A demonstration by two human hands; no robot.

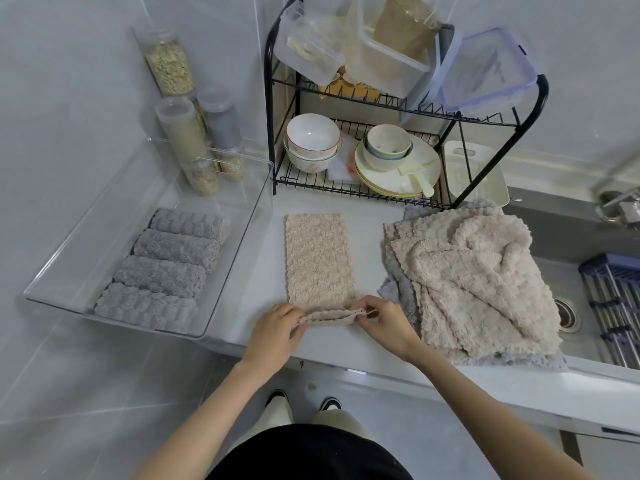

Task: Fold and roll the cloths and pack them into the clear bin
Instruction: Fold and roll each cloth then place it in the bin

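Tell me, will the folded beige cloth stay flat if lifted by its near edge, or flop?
The beige cloth probably flops: its near edge bends softly where the left hand and right hand pinch it. Likely light and not slippery, judging by the fluffy pile. Pushed, it would likely bunch, not slide.

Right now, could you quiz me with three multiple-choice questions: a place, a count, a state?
1. The loose cloth pile lies: A on the rack; B right of the folded beige cloth, beside the sink; C on the floor.
2. Grey rolls in the clear bin: A two; B six; C four.
3. The folded cloth is: A flat, near end pinched up; B fully rolled; C binned.
Answers: B, it borders the sink; C, four lie side by side; A, left hand and right hand pinch its near edge.
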